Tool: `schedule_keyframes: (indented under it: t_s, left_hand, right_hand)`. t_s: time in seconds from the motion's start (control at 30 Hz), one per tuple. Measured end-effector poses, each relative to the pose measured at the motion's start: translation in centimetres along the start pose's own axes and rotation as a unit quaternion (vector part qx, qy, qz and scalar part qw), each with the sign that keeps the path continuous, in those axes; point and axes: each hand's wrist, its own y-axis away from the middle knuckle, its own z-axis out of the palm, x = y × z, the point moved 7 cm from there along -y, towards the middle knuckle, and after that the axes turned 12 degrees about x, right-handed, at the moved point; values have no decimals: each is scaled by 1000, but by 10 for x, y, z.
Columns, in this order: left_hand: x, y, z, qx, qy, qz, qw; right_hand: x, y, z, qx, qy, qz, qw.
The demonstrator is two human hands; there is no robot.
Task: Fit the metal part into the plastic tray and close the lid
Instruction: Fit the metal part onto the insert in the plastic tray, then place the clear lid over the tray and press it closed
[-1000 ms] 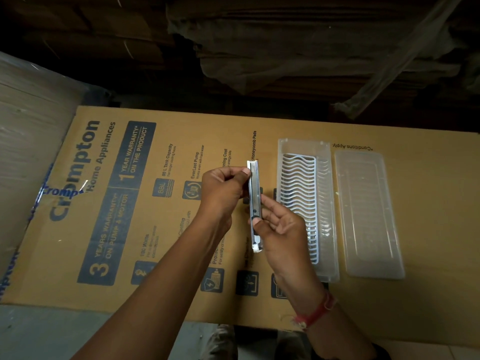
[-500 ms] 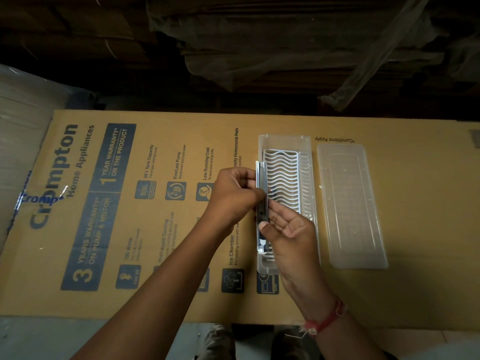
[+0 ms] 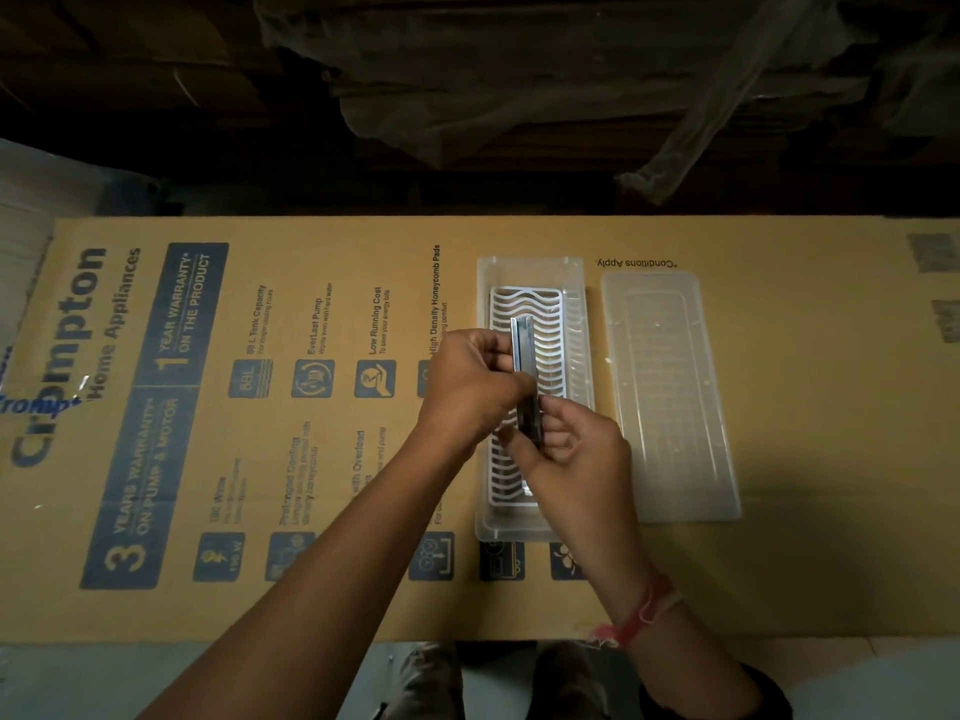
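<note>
Nearest to me I see my two bare forearms reaching forward over the flat brown printed cardboard sheet [image 3: 779, 563] that covers the table, and on my right wrist there is a red thread band [image 3: 641, 610]. My left hand [image 3: 467, 392] and my right hand [image 3: 576, 452] are both closed around the long narrow shiny metal part [image 3: 523, 350]. The left hand pinches it from the left side near its middle, and the fingers of the right hand grip its nearer portion from the right. The metal part stands on its edge, lengthwise, directly over the clear rectangular plastic tray [image 3: 532, 267]; I cannot tell if its lower end already touches the inside. Inside this tray lies a white plastic grid with wavy slots [image 3: 550, 324], and the metal part runs along the left half of it. Just beside the tray, on its right and not touching it, the clear flat plastic lid [image 3: 670, 397] lies on the cardboard, so the tray is open. Farther away, past the far edge of the cardboard, there are dark stacked boards and a crumpled transparent plastic sheet [image 3: 519, 85].
</note>
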Motion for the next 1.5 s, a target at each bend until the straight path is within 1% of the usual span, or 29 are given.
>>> schedule_keyframes:
  t_s: [0.03,0.1,0.13,0.2,0.27,0.33,0.43,0.53,0.67,0.87,0.93,1.03,1.1,1.13,1.23,1.33,1.5]
  left_hand:
    - [0,0,3,0,-8,3,1000]
    - [0,-2,8,5,-26,10,1000]
    - [0,-3,9,7,-35,13,999]
    - [3,-2,12,6,-58,22,998]
    - [8,0,14,10,-79,43,996]
    - [13,1,9,40,-82,81,993]
    - [14,-1,-7,100,-46,110,988]
    - [6,-7,-20,136,-31,108,984]
    - [1,-8,-25,134,-24,106,985]
    - [3,-8,-24,141,-51,132,980]
    - [5,-7,-26,142,-54,134,979]
    - [5,-9,-27,146,-51,129,980]
    - [7,-7,-24,146,-46,129,980]
    - [9,-5,-21,144,-46,133,979]
    - [14,1,-11,134,-51,150,978]
    - [13,4,-6,134,-61,153,977]
    - [12,7,-5,134,-59,150,978]
  right_hand:
    - [-2,-3,-1,4,73,-37,997]
    - [-3,-9,0,15,204,-92,974]
    - [-4,-11,1,15,241,-96,966]
    - [-4,-17,5,2,275,-79,958]
    - [-6,-23,8,-14,285,-50,957]
    - [-8,-28,14,-35,294,-29,955]
    - [-12,-34,26,-47,301,-34,952]
    - [-10,-40,37,-51,302,-41,951]
    - [-8,-46,38,-45,320,-45,945]
    - [-15,-39,28,-39,322,-45,945]
    - [-17,-40,4,0,304,-41,952]
    - [-12,-48,-47,82,242,-33,966]
    - [3,-57,-75,132,257,-27,957]
    - [16,-62,-81,137,283,-14,949]
    - [53,-71,-79,98,362,31,927]
    - [78,-76,-72,67,396,68,913]
    - [94,-78,-65,73,413,96,903]
